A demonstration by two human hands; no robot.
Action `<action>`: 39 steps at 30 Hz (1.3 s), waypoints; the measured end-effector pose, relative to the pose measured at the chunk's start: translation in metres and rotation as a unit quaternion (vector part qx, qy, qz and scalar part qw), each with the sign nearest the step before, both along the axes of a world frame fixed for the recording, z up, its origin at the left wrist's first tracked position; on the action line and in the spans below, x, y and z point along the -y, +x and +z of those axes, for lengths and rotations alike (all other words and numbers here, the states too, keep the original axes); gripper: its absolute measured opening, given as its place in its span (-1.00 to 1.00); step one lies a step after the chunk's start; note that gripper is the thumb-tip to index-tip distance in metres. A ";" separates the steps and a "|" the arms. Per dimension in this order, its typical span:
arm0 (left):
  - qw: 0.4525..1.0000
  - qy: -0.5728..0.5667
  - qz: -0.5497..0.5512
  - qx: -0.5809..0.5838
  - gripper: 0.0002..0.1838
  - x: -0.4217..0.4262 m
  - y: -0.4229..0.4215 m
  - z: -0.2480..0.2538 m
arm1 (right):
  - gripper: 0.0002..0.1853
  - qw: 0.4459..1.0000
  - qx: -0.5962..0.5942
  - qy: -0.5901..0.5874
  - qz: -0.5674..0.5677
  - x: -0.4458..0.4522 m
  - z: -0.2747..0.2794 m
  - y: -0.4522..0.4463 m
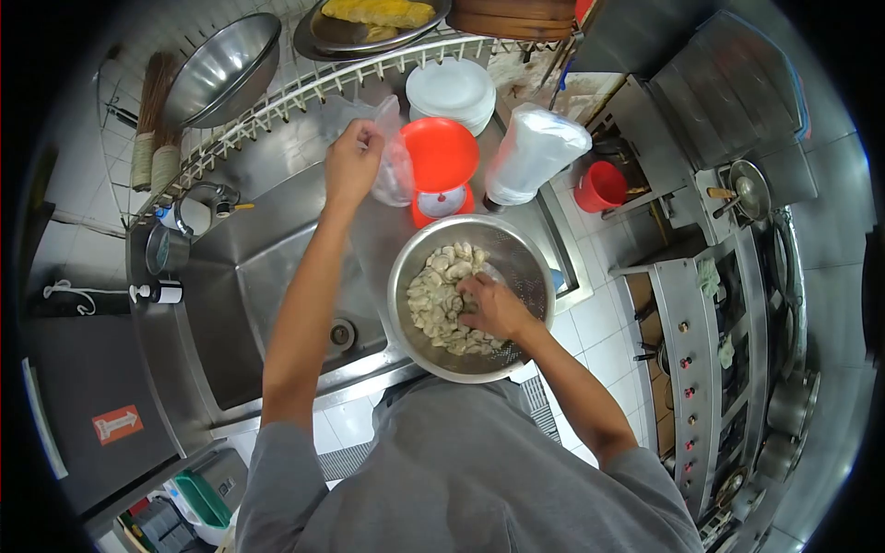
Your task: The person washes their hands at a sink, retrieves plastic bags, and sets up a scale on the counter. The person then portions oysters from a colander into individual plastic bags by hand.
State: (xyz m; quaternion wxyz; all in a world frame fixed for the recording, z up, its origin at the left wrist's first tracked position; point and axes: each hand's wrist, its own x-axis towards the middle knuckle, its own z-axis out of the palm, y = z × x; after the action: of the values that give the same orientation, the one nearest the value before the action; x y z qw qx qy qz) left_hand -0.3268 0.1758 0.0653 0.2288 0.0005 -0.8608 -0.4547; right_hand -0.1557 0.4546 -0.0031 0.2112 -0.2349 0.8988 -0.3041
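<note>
My left hand (356,161) is closed on the edge of a clear plastic bag (395,161), which hangs beside a red kitchen scale (441,157). My right hand (495,305) reaches into a perforated metal colander (522,249), its fingers curled down among pale, wet food pieces (442,295). The fingertips are partly hidden, so what they hold cannot be made out. The colander stands on the steel counter's front edge, just in front of the scale.
A sink (277,304) lies to the left. Behind the scale are stacked white plates (450,90); a wrapped plastic bundle (535,157) stands to its right. A rack (304,90) runs along the back. A red bucket (601,187) and stoves (678,323) are at the right.
</note>
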 end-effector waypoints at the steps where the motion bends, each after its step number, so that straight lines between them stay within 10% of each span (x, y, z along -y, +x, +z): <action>1: 1.000 -0.001 0.002 0.001 -0.81 0.006 0.013 0.005 | -0.28 1.000 0.001 -0.001 0.002 -0.002 0.006 0.001; 4: 0.995 0.091 -0.032 0.036 -0.80 0.031 0.057 0.022 | -0.30 0.998 -0.013 -0.062 0.005 -0.005 0.013 -0.002; 7: 0.997 -0.004 -0.016 0.069 -0.84 0.050 0.102 0.026 | -0.29 0.968 -0.085 -0.046 -0.232 0.003 0.004 -0.021; 17: 0.980 -0.090 0.024 0.175 -0.74 0.064 0.196 -0.009 | -0.12 0.982 0.169 -0.088 0.002 -0.001 0.043 -0.006; 19: 0.967 -0.065 0.051 0.239 -0.69 0.064 0.203 -0.009 | 0.00 0.996 -0.023 0.006 -0.090 -0.016 0.021 -0.003; 39: 0.934 -0.236 -0.121 0.240 -0.67 0.065 0.235 0.004 | -0.25 0.992 -0.051 0.118 0.000 0.037 0.000 0.007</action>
State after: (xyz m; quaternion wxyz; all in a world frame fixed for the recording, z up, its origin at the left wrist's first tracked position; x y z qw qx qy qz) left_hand -0.0913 0.1108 0.0689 -0.0474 -0.0489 -0.9662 -0.2488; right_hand -0.1488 0.4176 -0.0034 0.1910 -0.2239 0.9380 -0.1830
